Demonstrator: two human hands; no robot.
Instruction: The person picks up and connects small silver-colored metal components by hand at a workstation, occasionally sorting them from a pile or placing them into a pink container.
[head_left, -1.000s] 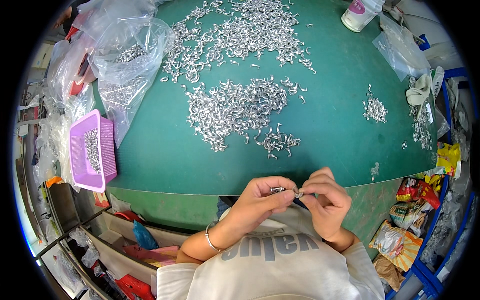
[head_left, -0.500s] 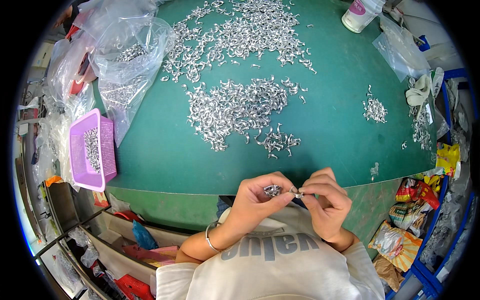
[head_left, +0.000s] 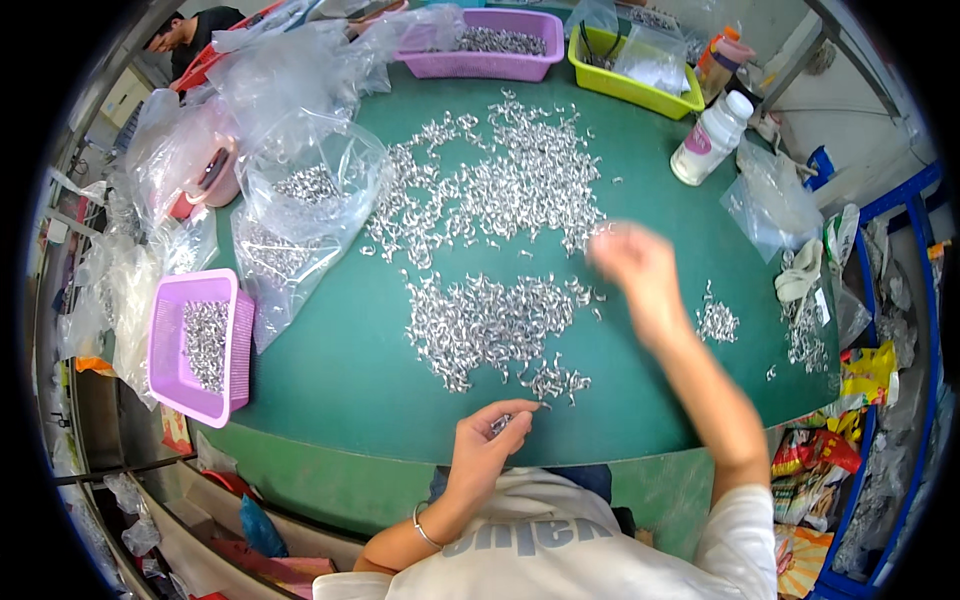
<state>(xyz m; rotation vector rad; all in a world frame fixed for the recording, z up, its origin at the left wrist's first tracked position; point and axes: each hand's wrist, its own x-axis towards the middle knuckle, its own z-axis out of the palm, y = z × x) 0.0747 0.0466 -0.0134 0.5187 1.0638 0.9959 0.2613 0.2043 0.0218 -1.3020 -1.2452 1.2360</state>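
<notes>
My left hand (head_left: pixel 486 440) is at the table's near edge, closed around several small curved silver metal pieces (head_left: pixel 502 424), with thumb and forefinger pressed together at the tip. Just beyond it lies a small cluster of the same pieces (head_left: pixel 556 381), beside a larger middle heap (head_left: pixel 480 322). Stretched far over the table, my right hand (head_left: pixel 635 262) is smeared by motion at the right edge of the far heap (head_left: pixel 525 175). Whether its fingers hold anything is hidden by the blur.
Left on the green table (head_left: pixel 330 400) stand a purple basket (head_left: pixel 238 350) of metal pieces and a clear plastic bag (head_left: pixel 300 230). Another purple basket (head_left: pixel 480 67), a yellow-green tray (head_left: pixel 640 92) and a white bottle (head_left: pixel 710 140) stand farther back. A small pile (head_left: pixel 717 320) lies right.
My right hand has left my left hand and reached far forward over the table. My left hand still holds metal pieces. The view has tilted up, showing more of the table's far side.
</notes>
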